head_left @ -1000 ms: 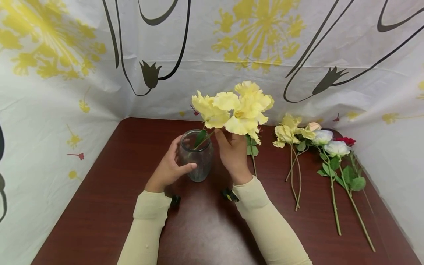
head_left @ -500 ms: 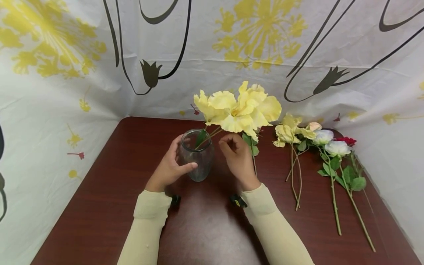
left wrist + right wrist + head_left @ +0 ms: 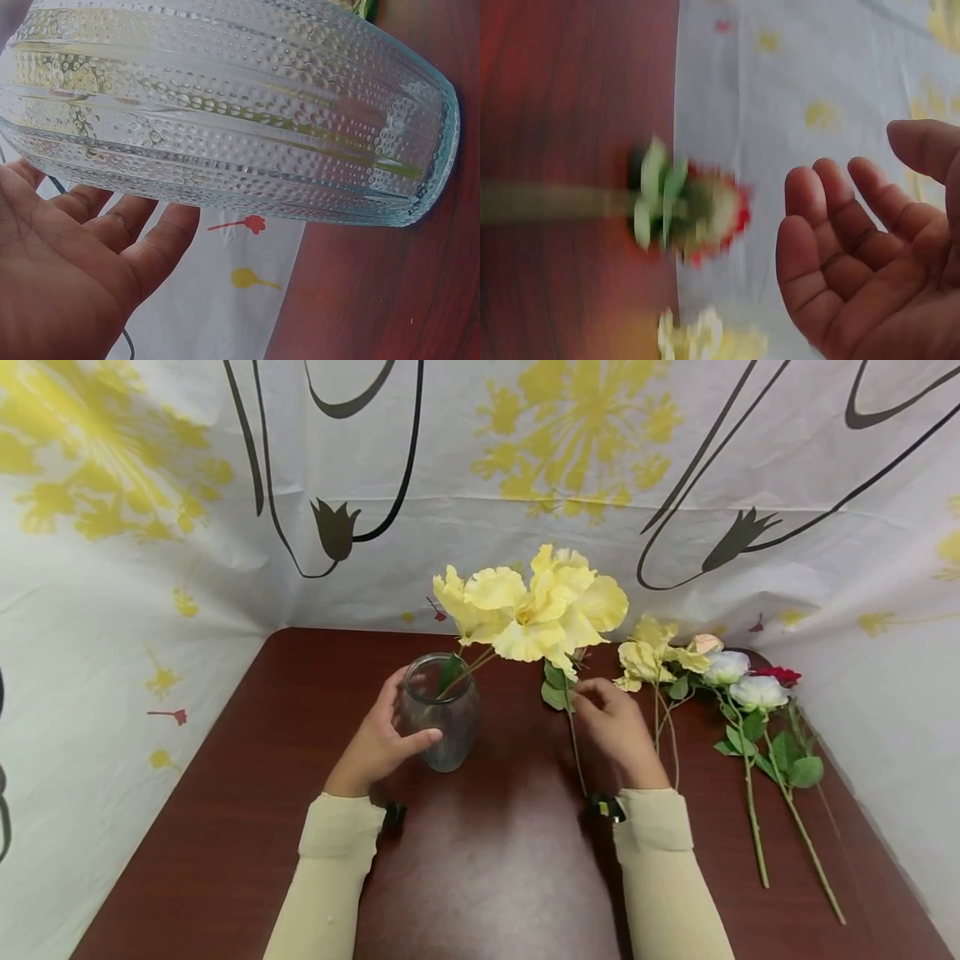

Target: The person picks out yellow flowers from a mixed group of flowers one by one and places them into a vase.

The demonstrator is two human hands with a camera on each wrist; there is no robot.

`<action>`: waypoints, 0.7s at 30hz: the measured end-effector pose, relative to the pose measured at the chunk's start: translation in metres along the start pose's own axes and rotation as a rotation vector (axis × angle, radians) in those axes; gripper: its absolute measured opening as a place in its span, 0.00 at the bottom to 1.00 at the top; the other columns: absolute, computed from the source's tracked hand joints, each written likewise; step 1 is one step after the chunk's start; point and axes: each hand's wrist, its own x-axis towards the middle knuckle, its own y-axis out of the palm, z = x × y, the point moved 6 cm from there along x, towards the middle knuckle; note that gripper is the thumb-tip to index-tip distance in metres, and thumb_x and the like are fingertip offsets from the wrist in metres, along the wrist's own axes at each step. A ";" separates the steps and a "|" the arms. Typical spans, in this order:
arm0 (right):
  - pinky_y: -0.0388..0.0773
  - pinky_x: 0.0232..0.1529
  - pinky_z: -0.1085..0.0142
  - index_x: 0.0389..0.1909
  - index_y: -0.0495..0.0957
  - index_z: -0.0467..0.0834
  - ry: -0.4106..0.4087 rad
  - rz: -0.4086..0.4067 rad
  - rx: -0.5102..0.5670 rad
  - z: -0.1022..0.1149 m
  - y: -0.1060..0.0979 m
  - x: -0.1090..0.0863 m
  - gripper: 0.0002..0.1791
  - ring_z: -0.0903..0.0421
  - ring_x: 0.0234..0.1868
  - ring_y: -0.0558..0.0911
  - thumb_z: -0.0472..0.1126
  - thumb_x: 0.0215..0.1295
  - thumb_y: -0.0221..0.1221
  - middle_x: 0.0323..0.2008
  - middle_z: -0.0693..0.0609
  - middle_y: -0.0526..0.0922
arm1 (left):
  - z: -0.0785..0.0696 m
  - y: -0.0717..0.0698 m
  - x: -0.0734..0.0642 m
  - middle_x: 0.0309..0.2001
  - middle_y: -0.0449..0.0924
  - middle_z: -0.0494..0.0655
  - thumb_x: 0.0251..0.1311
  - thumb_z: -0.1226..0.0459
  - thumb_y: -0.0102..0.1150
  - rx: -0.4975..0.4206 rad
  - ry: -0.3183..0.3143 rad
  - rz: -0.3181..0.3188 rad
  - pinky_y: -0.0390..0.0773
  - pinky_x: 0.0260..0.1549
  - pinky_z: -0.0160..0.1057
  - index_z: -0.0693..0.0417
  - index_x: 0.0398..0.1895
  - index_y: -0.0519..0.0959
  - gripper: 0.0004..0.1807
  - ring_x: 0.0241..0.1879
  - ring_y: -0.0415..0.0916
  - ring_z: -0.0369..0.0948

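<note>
In the head view my left hand (image 3: pixel 375 739) holds a clear glass vase (image 3: pixel 454 731) from its left side, thumb across the front. The left wrist view shows fingers (image 3: pixel 161 240) against the bumpy glass. Yellow ruffled flowers (image 3: pixel 532 614) lean to the right out of the vase, their thin stems inside it. My right hand (image 3: pixel 618 727) has nothing in it, its fingers loosely curled. Just left of it lies a single flower stem with green leaves (image 3: pixel 557 687), its bloom mostly hidden behind the yellow petals. In the right wrist view, a blurred red and cream flower (image 3: pixel 716 211) lies near the fingertips.
More flowers lie on the right of the dark red table (image 3: pixel 247 827): a yellow one (image 3: pixel 643 660), white roses (image 3: pixel 757 693), a peach bloom (image 3: pixel 707 643) and a red one (image 3: pixel 780 676). A patterned white cloth (image 3: pixel 450 460) stands around the table's back and sides.
My right hand has let go of the yellow flower at the vase and moved right, to the leafy stem on the table. My left hand stays on the vase.
</note>
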 end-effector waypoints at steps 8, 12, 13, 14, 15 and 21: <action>0.72 0.46 0.43 0.60 0.73 0.37 0.171 -0.066 -0.209 -0.038 -0.048 -0.012 0.24 0.38 0.50 0.77 0.52 0.76 0.50 0.55 0.34 0.77 | 0.000 0.000 -0.001 0.68 0.63 0.44 0.55 0.60 0.72 0.003 -0.009 0.000 0.62 0.63 0.59 0.36 0.77 0.50 0.51 0.66 0.63 0.46; 0.71 0.48 0.41 0.60 0.72 0.33 0.220 -0.074 -0.253 -0.053 -0.061 -0.018 0.26 0.35 0.51 0.75 0.51 0.76 0.49 0.55 0.31 0.76 | -0.001 0.001 0.000 0.68 0.64 0.44 0.55 0.61 0.72 -0.004 0.008 0.007 0.64 0.62 0.59 0.36 0.76 0.51 0.50 0.65 0.65 0.46; 0.71 0.48 0.41 0.59 0.72 0.31 0.230 -0.076 -0.267 -0.056 -0.063 -0.019 0.26 0.34 0.51 0.75 0.50 0.76 0.49 0.54 0.30 0.76 | -0.002 0.001 0.000 0.68 0.64 0.44 0.55 0.61 0.72 -0.005 0.010 0.008 0.64 0.62 0.59 0.36 0.76 0.51 0.50 0.65 0.65 0.46; 0.71 0.48 0.41 0.59 0.71 0.30 0.239 -0.076 -0.276 -0.059 -0.065 -0.020 0.26 0.33 0.51 0.75 0.49 0.76 0.49 0.54 0.29 0.75 | -0.002 0.001 0.001 0.68 0.64 0.43 0.55 0.61 0.72 -0.003 0.009 0.007 0.64 0.62 0.59 0.35 0.76 0.51 0.50 0.64 0.65 0.46; 0.70 0.48 0.40 0.59 0.71 0.29 0.248 -0.078 -0.285 -0.062 -0.068 -0.021 0.26 0.32 0.51 0.75 0.48 0.76 0.49 0.54 0.28 0.75 | -0.002 0.001 0.001 0.68 0.64 0.43 0.55 0.61 0.72 -0.001 0.007 0.006 0.64 0.62 0.59 0.35 0.76 0.51 0.50 0.64 0.65 0.46; 0.69 0.50 0.39 0.61 0.69 0.27 0.304 -0.077 -0.309 -0.074 -0.078 -0.024 0.25 0.30 0.53 0.73 0.45 0.76 0.48 0.56 0.26 0.72 | -0.003 0.001 0.001 0.68 0.64 0.44 0.55 0.61 0.72 0.000 -0.001 0.004 0.64 0.62 0.59 0.36 0.77 0.51 0.50 0.65 0.65 0.47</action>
